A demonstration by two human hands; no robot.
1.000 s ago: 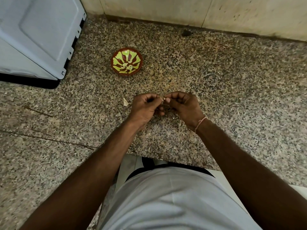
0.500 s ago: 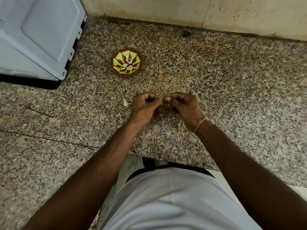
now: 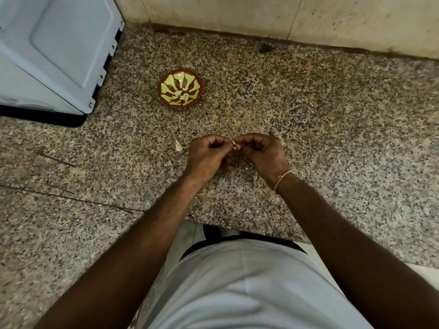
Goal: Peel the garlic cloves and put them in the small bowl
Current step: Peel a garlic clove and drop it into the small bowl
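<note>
Pinching a garlic clove (image 3: pixel 234 145) between curled fingertips, the left hand (image 3: pixel 207 155) and right hand (image 3: pixel 260 151) work together above the speckled granite counter (image 3: pixel 332 119), both gripping it. Its skin seems only partly off. Several pale peeled cloves already lie in the small red-and-yellow bowl (image 3: pixel 181 88), farther back and to the left, so the task looks part done. One garlic piece (image 3: pixel 178 145) waits just left of the hands. A grey appliance (image 3: pixel 57 43) stands far left; nothing blocks the way to the bowl.
</note>
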